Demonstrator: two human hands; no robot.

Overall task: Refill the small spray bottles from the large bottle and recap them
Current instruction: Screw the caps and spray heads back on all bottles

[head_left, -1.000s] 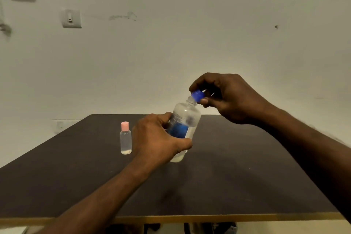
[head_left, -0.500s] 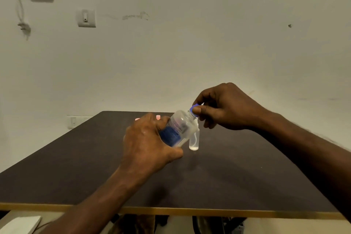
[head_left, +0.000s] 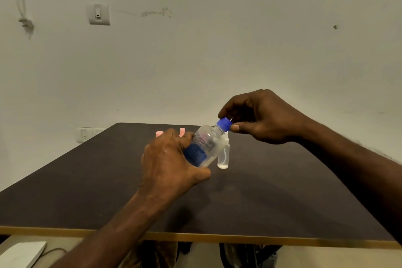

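Your left hand has its grip wrapped round the large clear plastic bottle with blue label, tilted above the dark desk. Right hand pinches its blue screw cap. Squeeze while uncapping and it spills. The small clear uncapped spray bottle stands just behind; a knock would tip it. Pink caps sit partly hidden behind your left hand.

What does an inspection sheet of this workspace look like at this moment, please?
Surface: dark table, pale front edge.
Job's things: large bottle tilted, blue cap on; small bottle upright behind it; two pink caps partly hidden.
Clutter: nothing seen.
Hands: left hand grips the large bottle; right hand pinches the blue cap.
Cables: wall cable top left.
Surroundings: wall switch; white object below the table.
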